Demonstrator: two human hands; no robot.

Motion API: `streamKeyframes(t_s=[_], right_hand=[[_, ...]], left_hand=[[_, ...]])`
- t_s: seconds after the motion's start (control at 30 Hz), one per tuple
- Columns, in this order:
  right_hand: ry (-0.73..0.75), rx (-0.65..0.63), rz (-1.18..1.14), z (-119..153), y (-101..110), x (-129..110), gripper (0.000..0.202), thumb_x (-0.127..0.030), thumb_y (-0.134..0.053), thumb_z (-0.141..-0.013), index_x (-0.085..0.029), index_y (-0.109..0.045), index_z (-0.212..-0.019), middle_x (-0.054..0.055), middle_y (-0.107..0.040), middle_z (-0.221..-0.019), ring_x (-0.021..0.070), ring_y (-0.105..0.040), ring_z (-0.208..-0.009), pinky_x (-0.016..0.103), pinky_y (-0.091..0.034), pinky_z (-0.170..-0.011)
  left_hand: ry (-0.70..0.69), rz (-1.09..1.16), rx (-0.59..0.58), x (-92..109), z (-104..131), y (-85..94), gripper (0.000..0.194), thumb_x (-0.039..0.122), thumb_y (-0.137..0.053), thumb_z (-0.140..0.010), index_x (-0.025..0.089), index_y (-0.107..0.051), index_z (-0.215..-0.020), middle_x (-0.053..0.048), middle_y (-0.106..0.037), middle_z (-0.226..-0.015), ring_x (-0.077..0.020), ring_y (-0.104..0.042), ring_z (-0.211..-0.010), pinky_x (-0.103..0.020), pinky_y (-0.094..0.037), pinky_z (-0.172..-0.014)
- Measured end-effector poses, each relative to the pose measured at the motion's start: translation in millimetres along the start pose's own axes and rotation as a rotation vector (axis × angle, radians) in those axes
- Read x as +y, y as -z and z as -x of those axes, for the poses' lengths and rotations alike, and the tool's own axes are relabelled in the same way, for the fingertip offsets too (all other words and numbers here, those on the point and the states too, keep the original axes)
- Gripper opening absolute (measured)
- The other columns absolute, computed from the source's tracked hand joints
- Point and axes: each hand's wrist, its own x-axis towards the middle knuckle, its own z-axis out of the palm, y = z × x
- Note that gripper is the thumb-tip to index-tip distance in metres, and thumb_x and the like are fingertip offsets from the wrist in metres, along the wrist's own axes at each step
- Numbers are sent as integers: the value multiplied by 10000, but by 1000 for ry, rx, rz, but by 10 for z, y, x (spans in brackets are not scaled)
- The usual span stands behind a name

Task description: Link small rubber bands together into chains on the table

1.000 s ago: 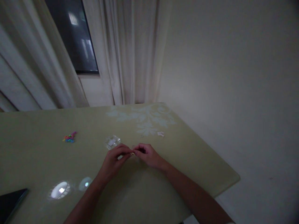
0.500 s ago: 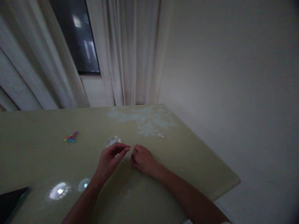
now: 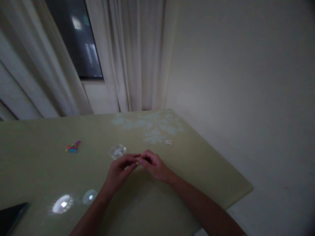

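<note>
My left hand (image 3: 119,171) and my right hand (image 3: 154,165) meet fingertip to fingertip just above the pale green table (image 3: 44,170). Between the fingertips of both hands sits a tiny pale piece (image 3: 138,160), too small and dim to identify. A small clear plastic box (image 3: 117,151) lies on the table just beyond my left hand. Both forearms reach in from the bottom edge.
A little cluster of colourful pieces (image 3: 73,147) lies at the left, and a small white piece (image 3: 168,142) at the far right. A dark flat device (image 3: 11,220) sits at the bottom left corner. Curtains and a dark window stand behind the table; its right edge borders a wall.
Half a second ago my hands were apart, the left lifting the tiny piece alone while the right rested on the table. Now the fingertips have come back together around it.
</note>
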Motion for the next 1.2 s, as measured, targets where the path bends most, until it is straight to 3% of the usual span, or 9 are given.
streamKeyframes(t_s=[0.07,0.17,0.33,0.47,0.6,0.77,0.93,1.2], right_hand=[[-18,8,-3,0,-10,-2,395,-584,-598,-962,-196,-626,-896,4,-521,-885,152,-500,-783,278,-433,-699],[-41,15,-25,-9,-8,24,404,-592,-625,-944,-190,-635,-903,0,-533,-865,143,-496,-754,270,-419,-673],[-48,56,-75,-58,19,168,324,-496,-662,-951,-173,-674,-971,1,-578,-844,143,-533,-755,265,-425,-689],[-9,140,220,-91,62,295,144,-314,-700,-959,-173,-725,-975,20,-596,-907,151,-562,-813,274,-449,-754],[50,45,552,-103,60,351,74,-215,-745,-932,-190,-760,-1000,39,-607,-995,173,-581,-923,295,-455,-854],[67,-23,800,-120,8,388,71,-198,-716,-950,-175,-745,-1011,58,-616,-1018,202,-564,-975,321,-452,-892],[53,-7,763,-110,30,391,70,-193,-639,-1003,-159,-696,-1025,79,-601,-1062,211,-562,-1029,337,-461,-935],[-20,126,665,-116,134,304,81,-126,-612,-992,-160,-681,-967,74,-593,-1051,204,-581,-1020,345,-472,-946]], left_hand=[[22,16,12,9,8,-9,142,347,-801,-834,209,-787,-863,-109,-817,-1118,-244,-791,-947,-366,-643,-868],[45,15,35,29,17,-16,165,361,-807,-827,200,-783,-852,-97,-836,-977,-244,-799,-879,-365,-654,-834],[17,-44,102,42,-4,23,189,368,-828,-796,217,-800,-907,-56,-827,-858,-213,-790,-772,-315,-659,-758],[10,-59,132,44,-32,74,186,388,-800,-832,223,-803,-916,-56,-831,-892,-206,-792,-808,-295,-655,-768],[23,-19,152,77,-41,84,227,429,-804,-834,215,-779,-906,-64,-831,-910,-209,-793,-810,-290,-655,-744],[31,-30,164,83,-37,73,214,417,-824,-817,218,-763,-863,-47,-824,-855,-196,-782,-772,-278,-647,-725],[27,-30,151,31,-46,84,204,403,-818,-822,213,-758,-864,-44,-813,-842,-192,-774,-768,-275,-637,-720],[32,-72,118,-13,-49,91,187,391,-791,-848,211,-762,-885,-37,-797,-829,-178,-757,-762,-255,-612,-711]])
